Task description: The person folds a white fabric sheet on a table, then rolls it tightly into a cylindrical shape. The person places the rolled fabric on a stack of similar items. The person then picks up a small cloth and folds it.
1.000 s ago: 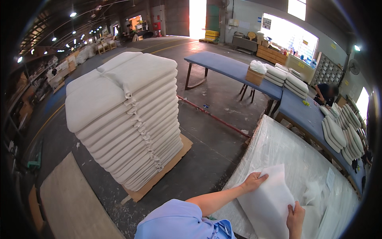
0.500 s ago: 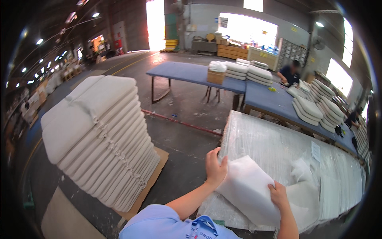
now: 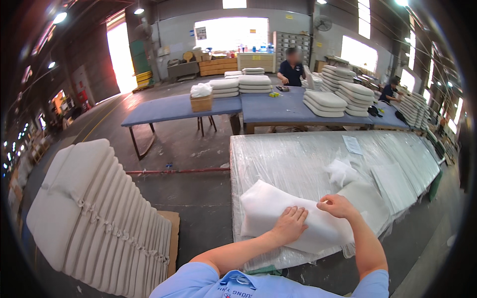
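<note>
A soft white sheet [image 3: 268, 206], perhaps thin foam or padding, lies folded over a plastic-wrapped stack in front of me. My left hand [image 3: 291, 224] rests flat on it, fingers stretched out and pressing the surface. Beside the sheet's far edge is my right hand [image 3: 337, 204], its fingers curled toward the thumb. Whatever those fingers pinch, if anything, is too small to make out. Under the right forearm spreads another off-white piece [image 3: 367, 201]. A crumpled white wad [image 3: 342, 171] sits just beyond on the clear wrap [image 3: 293, 154].
At my left stands a tall leaning stack of tied white cushions [image 3: 99, 213] on cardboard [image 3: 173, 238]. Blue-topped tables [image 3: 278, 109] run across beyond, bearing cushion piles [image 3: 325, 103] and a small box [image 3: 201, 103]. Two people [image 3: 292, 69] work behind them. A red pipe [image 3: 189, 171] crosses the floor.
My view has swung right. My left hand has let go of the sheet's far-left corner and now lies flat on its middle. The sheet has settled lower; my right hand has shifted along its far edge.
</note>
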Demonstrator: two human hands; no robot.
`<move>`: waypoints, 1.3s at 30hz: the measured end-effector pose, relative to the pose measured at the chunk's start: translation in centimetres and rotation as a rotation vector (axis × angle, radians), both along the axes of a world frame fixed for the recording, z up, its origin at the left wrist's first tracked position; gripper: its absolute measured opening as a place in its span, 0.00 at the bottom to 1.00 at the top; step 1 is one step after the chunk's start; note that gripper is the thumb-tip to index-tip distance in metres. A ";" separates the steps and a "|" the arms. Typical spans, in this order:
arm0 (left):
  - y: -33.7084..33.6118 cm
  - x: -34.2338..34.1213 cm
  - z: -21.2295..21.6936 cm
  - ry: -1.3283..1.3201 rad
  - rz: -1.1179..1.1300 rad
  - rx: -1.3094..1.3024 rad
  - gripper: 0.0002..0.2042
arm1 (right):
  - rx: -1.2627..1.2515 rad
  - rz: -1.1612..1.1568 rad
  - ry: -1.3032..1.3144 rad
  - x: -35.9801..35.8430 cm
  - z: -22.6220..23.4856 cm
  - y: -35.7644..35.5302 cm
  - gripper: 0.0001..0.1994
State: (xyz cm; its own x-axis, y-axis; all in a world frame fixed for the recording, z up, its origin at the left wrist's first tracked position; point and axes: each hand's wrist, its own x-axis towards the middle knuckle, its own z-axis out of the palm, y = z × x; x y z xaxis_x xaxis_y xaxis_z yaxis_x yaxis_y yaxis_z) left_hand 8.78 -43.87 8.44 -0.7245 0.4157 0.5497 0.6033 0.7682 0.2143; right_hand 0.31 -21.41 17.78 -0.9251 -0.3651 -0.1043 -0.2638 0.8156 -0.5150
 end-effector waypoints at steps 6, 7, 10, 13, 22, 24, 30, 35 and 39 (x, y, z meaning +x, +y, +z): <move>1.0 -0.1 2.4 -0.238 -0.104 -0.096 0.33 | 0.074 0.153 0.183 2.0 -0.9 4.1 0.12; 1.0 0.2 2.3 -0.234 -0.110 -0.095 0.33 | 0.064 0.148 0.230 2.2 -1.3 4.1 0.11; 0.7 0.1 1.9 -0.197 -0.112 -0.078 0.33 | 0.099 0.128 0.315 1.7 -2.5 3.8 0.10; 0.9 -0.3 2.4 -0.239 -0.122 -0.075 0.33 | 0.033 0.107 0.322 0.4 -4.5 4.4 0.11; 6.8 -1.1 2.6 -0.259 -0.117 -0.108 0.33 | 0.052 0.062 0.246 -0.6 -6.1 4.7 0.13; 6.8 -1.4 2.3 -0.314 -0.156 -0.095 0.34 | -0.078 0.008 0.063 -0.7 -5.2 6.2 0.13; 6.5 -1.6 1.3 -0.288 -0.105 -0.137 0.36 | -0.009 0.080 -0.124 1.2 -3.1 6.2 0.16; 7.1 -1.2 1.0 -0.199 -0.128 -0.227 0.38 | -0.225 0.039 -0.145 -0.4 -7.8 8.6 0.15; 9.0 -2.1 3.6 -0.399 -0.173 -0.305 0.36 | -0.034 0.062 0.039 -1.2 -10.0 9.2 0.17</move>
